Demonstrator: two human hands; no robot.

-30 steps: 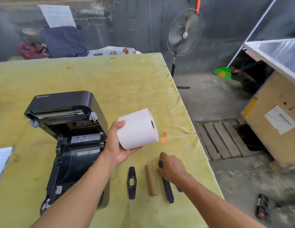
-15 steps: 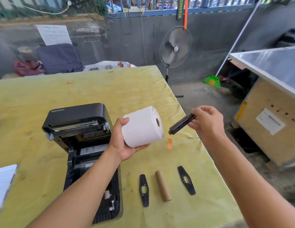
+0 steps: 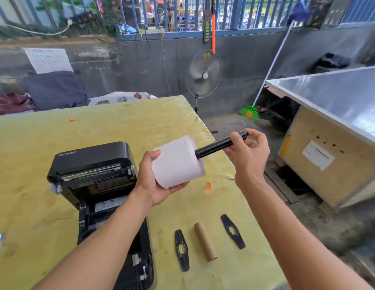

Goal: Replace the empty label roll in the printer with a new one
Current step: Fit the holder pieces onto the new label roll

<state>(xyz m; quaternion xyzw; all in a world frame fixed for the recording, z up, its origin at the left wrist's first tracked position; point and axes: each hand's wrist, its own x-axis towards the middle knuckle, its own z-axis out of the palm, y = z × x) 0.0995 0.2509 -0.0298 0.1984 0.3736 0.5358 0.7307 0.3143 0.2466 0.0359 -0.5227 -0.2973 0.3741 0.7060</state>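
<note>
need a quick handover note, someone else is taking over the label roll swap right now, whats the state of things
Left hand: grips the new roll above the table.
Right hand: fingers pinch the spindle, its tip just entering the roll's centre hole.
Printer: on the table, lid open.
Empty core: lies on the table between the near plate and the far plate.
Done: old core out, plates off the spindle.
Left: push the spindle through, fit both plates, seat the roll in the printer, close the lid.
</note>
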